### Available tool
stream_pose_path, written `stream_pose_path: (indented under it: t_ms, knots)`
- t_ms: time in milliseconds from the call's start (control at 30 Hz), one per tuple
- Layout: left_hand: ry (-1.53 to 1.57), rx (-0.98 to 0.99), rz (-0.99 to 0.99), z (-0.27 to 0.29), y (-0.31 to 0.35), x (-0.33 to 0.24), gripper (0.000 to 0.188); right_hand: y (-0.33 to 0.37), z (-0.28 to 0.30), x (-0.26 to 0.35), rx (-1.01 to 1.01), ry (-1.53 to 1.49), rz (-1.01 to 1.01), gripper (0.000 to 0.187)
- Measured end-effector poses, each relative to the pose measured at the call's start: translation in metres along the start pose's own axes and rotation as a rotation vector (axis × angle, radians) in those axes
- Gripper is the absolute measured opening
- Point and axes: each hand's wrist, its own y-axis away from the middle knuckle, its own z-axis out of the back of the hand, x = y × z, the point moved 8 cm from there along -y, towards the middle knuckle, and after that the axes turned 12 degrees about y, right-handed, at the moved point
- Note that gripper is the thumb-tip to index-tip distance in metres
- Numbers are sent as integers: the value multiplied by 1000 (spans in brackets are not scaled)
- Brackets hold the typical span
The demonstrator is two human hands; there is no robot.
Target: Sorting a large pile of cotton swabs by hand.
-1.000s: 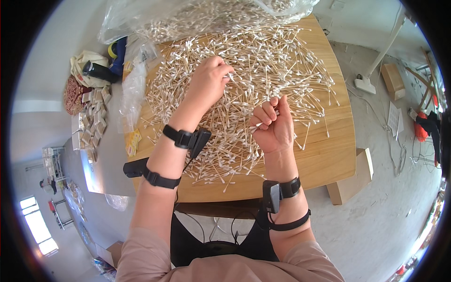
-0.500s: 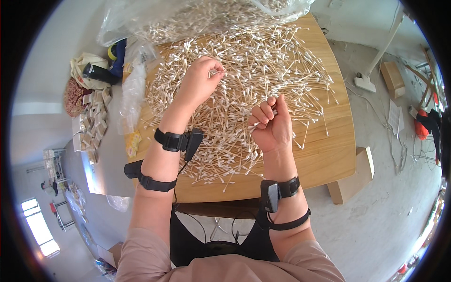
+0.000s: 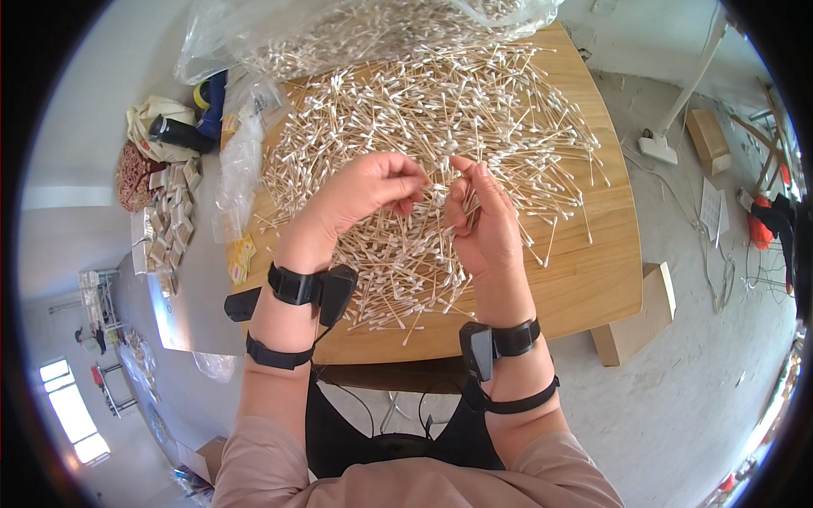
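1 head-worn fisheye, facing down, near the table

Cotton swabs show white tips and tan stems against a honey-brown, wood-grained table; a black bottle and dark-red patterned cloth add contrast.

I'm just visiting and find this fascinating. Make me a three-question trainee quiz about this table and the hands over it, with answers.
1. True or false: the cotton swabs on the wooden table are lined up in one tidy row.
2. What lies at the table's far side, with more swabs showing through it? a) a glass jar; b) a clear plastic bag; c) a metal tray.
3. Fill in the colour: the straps on the forearms, behind the left hand and right hand, are ____.

Key: 1. False, they lie scattered in many directions; 2. b; 3. black.
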Motion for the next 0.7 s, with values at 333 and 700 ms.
stream_pose_path:
  t_ms: [333, 700]
  knots:
    - [-45, -247, -183, 36, -2, 2, 16, -2, -1, -4, 106, -176, 2, 12]
    - [-86, -292, -501, -6, 17, -19, 16, -1, 1, -1, 79, -112, 13, 3]
